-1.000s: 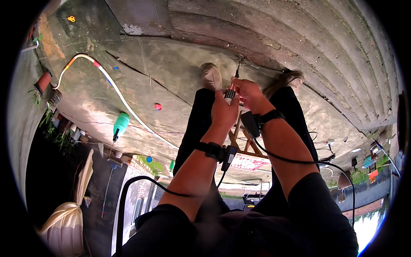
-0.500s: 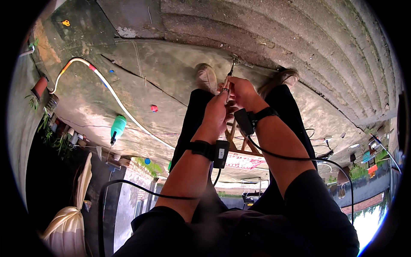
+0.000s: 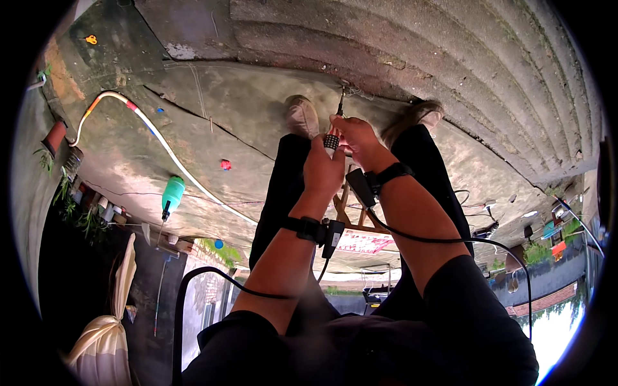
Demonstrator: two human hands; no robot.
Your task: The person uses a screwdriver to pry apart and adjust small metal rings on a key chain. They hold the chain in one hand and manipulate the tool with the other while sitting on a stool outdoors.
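Note:
My left hand (image 3: 324,168) and my right hand (image 3: 360,141) are close together between my knees, both with their fingers closed. From between the left thumb and fingers shows a short dark cylinder (image 3: 331,141) covered in light dots. My right fingers pinch around a slim thing just beyond it, whose dark thin rod (image 3: 340,103) points away toward the step. Whether the rod and the cylinder are joined is hidden by the fingers. A wooden frame (image 3: 351,215) stands below the hands, beside a red-and-white patterned surface (image 3: 364,242).
On the concrete floor to the left lie a curved white hose (image 3: 168,143), a green spray bottle (image 3: 172,196), a small red object (image 3: 225,165) and orange-handled scissors (image 3: 91,40). Ridged concrete (image 3: 450,58) rises ahead of my shoes (image 3: 301,116). Black cables (image 3: 444,240) run from my wrist straps.
My left hand has turned, and the dotted cylinder now shows more fully in it. Both hands stay close together. The whole view has shifted slightly.

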